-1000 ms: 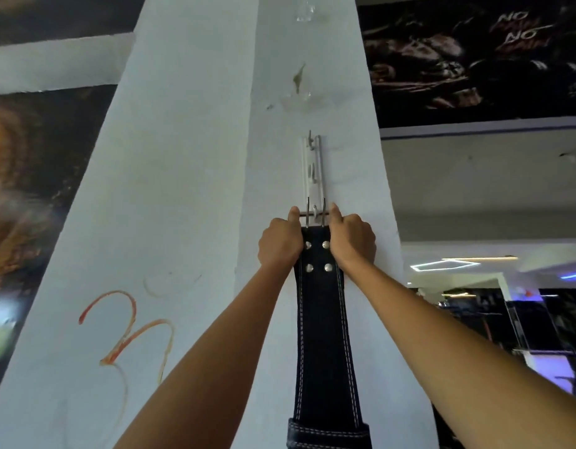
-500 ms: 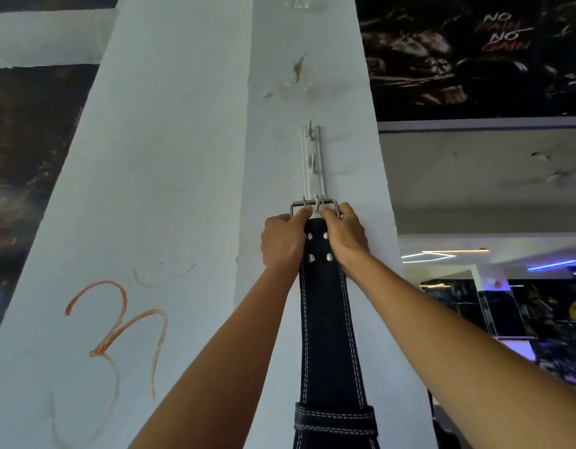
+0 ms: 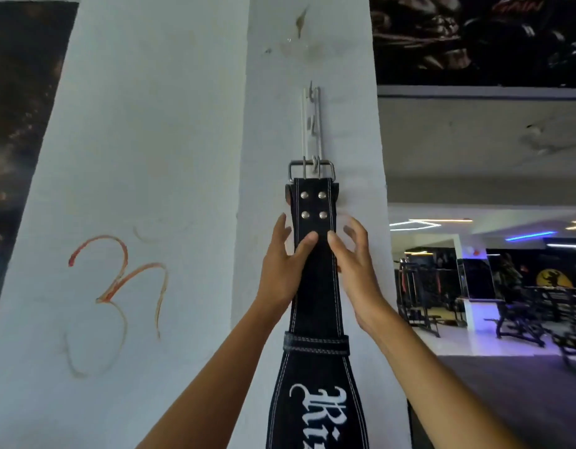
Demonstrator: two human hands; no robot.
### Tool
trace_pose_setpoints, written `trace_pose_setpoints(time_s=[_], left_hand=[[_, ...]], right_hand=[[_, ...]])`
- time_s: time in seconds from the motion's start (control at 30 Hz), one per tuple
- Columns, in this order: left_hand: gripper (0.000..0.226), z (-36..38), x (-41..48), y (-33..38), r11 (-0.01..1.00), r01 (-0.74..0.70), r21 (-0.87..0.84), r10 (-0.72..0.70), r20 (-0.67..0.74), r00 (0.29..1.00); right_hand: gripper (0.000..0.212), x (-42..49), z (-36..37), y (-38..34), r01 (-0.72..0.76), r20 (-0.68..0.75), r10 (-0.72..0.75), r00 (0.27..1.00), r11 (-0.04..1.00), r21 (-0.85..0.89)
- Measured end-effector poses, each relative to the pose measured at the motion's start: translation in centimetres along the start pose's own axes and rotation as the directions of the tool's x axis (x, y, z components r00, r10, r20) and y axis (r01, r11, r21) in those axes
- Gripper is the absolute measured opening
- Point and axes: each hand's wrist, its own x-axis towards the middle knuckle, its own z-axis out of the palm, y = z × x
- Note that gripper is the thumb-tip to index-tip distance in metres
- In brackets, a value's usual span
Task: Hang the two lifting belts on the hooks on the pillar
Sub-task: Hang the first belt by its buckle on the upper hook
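1. At the far left, a dark poster (image 3: pixel 18 131) covers the wall beside the white pillar (image 3: pixel 144 157).
2. The pillar's broad left face carries a looping orange scribble (image 3: pixel 118 286).
3. The left hand (image 3: pixel 285 267) is raised against the pillar's narrower face, fingers spread and loose. Its thumb (image 3: pixel 307 243) lies on the front of the belt, just below the four rivets; the other fingers stand apart from the strap at its left edge. It is not clenched around anything.
4. The black belt (image 3: pixel 316 296) hangs straight down the pillar between the two hands. It has white stitching, a keeper loop lower down, and white lettering near the bottom edge that is cut off by the frame.
5. The belt's metal buckle (image 3: pixel 311 170) sits at the top, caught over the lowest hook of a white rack (image 3: pixel 311 124) fixed upright on the pillar. Two more hooks show higher on the rack, both bare.
6. The right hand (image 3: pixel 354 264) mirrors the left: open, fingers curled loosely in the air, its thumb tip touching or nearly touching the strap's right side. The fingertips are blurred, so contact is hard to judge.
7. Further right, a dark mural (image 3: pixel 481 37) fills the upper wall, and below it a gym floor with benches (image 3: pixel 520 319) and blue strip lights (image 3: pixel 529 236) lies well behind.
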Motion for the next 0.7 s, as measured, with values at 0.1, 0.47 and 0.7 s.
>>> trace_pose_setpoints(time_s=[0.1, 0.47, 0.7], left_hand=[[0.029, -1.4, -7.7, -4.6, 0.986, 0.14, -0.092, -0.132, 0.09, 0.987], [0.018, -2.4, -23.3, -13.1, 0.748, 0.643, -0.164, -0.635, 0.103, 0.766], [0.036, -6.6, -33.8, -13.9, 0.6, 0.789, 0.132, -0.8, 0.058, 0.598]], right_hand=[[0.039, -8.8, -2.5, 3.9, -0.14, 0.072, 0.134, 0.988, 0.986, 0.089], [0.02, -23.3, -4.7, 11.8, -0.48, -0.134, 0.482, 0.866, 0.876, 0.049], [0.034, -36.2, -4.8, 13.0, -0.761, -0.441, 0.664, 0.604, 0.644, -0.073]])
